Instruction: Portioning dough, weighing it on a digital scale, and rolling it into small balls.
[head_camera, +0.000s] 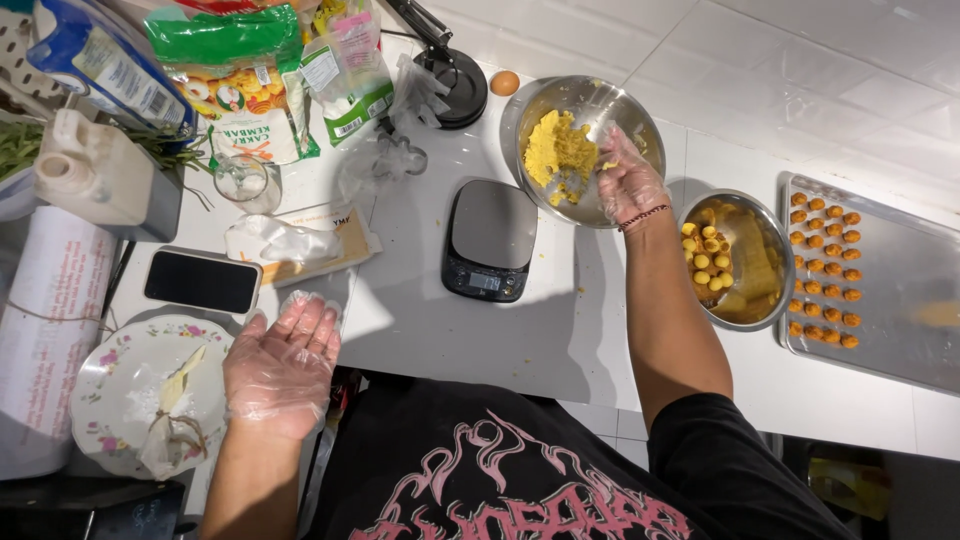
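Note:
My right hand (628, 180), in a clear plastic glove, reaches into a steel mixing bowl (533, 100) and touches the crumbly yellow dough (558, 150) in it. My left hand (285, 365), also gloved, hovers palm up and empty above the table's near edge, next to a floral plate (115, 385). A small black kitchen scale (490, 238) sits between the two hands. To the right stands a second steel bowl (765, 225) holding small yellow dough balls (706, 256). Past it lies a metal baking tray (900, 290) with rows of orange-topped pieces (822, 265).
A black phone (202, 281) lies left of the scale beside crumpled plastic wrap (275, 240). Food packages (245, 85), a glass (243, 180) and a white jug (85, 170) crowd the far left. A black lamp base (455, 85) and an egg (505, 82) sit behind the mixing bowl.

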